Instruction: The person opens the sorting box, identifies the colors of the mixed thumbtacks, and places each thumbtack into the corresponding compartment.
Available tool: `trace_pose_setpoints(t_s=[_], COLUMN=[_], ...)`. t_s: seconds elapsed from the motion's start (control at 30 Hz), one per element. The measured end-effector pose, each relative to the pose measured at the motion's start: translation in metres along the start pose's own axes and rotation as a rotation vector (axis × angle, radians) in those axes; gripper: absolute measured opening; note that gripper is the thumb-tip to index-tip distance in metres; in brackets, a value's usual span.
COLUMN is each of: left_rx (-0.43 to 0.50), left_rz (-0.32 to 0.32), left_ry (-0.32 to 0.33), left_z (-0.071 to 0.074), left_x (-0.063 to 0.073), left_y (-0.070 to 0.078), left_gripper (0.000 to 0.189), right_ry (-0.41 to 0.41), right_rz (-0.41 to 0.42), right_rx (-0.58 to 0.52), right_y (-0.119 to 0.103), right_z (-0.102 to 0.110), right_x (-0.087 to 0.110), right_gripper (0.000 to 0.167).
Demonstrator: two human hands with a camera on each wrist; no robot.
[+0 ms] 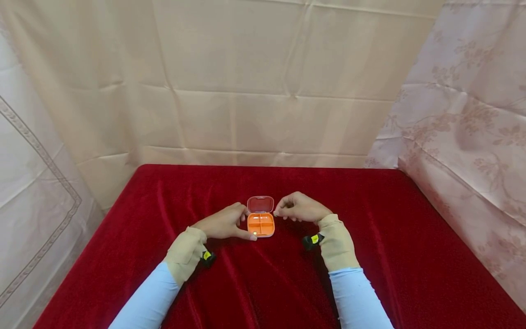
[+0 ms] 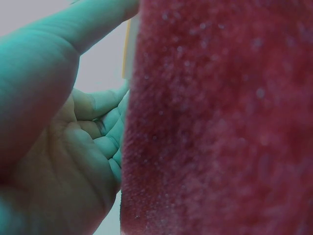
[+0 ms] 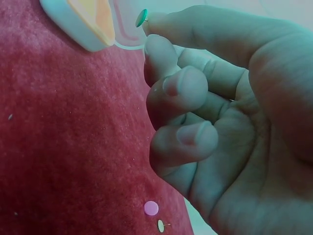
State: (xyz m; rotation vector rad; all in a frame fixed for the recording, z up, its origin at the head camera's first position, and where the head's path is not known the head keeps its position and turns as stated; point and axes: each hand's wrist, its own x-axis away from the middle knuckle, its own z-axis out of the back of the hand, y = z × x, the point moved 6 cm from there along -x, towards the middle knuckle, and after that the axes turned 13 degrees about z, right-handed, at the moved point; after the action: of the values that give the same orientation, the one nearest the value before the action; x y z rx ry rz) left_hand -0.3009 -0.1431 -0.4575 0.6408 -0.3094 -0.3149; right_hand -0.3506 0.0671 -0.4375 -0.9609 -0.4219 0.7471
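A small orange pill box (image 1: 260, 225) with several compartments lies on the red cloth, its clear lid (image 1: 260, 204) raised at the back. My left hand (image 1: 226, 222) holds the box at its left side, thumb at the front corner and fingers farther back. One small pale piece (image 1: 255, 233) sits in the front left compartment. At the box's right side, my right hand (image 1: 302, 208) pinches a green thumbtack (image 3: 142, 18) between thumb and index finger; its other fingers curl inward. The right wrist view catches only a corner of the pill box (image 3: 98, 29).
On the red cloth (image 3: 73, 147), a pink thumbtack (image 3: 151, 208) and a pale yellow thumbtack (image 3: 161, 225) lie below the right hand. The cloth fills much of the left wrist view. Behind the table hangs a beige curtain (image 1: 246, 114).
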Motion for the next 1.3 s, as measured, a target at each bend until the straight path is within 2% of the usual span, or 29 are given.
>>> trace_pose_setpoints(t_s=[0.23, 0.53, 0.9, 1.3], left_rx=[-0.011, 0.002, -0.002, -0.007], left_rz=[-0.004, -0.005, 0.018, 0.003], left_ry=[0.001, 0.001, -0.009, -0.011], left_z=[0.000, 0.000, 0.000, -0.001], left_x=[0.000, 0.001, 0.001, -0.001], left_y=[0.000, 0.000, 0.000, -0.001], left_gripper=[0.062, 0.061, 0.061, 0.060], right_ry=[-0.010, -0.018, -0.010, -0.012], right_rz=[0.017, 0.031, 0.034, 0.097], right_rx=[0.032, 0.017, 0.045, 0.014], right_y=[-0.001, -0.005, -0.008, -0.015], right_z=[-0.002, -0.008, -0.013, -0.020], right_x=[-0.004, -0.007, -0.011, -0.015], right_gripper=[0.013, 0.013, 0.009, 0.005])
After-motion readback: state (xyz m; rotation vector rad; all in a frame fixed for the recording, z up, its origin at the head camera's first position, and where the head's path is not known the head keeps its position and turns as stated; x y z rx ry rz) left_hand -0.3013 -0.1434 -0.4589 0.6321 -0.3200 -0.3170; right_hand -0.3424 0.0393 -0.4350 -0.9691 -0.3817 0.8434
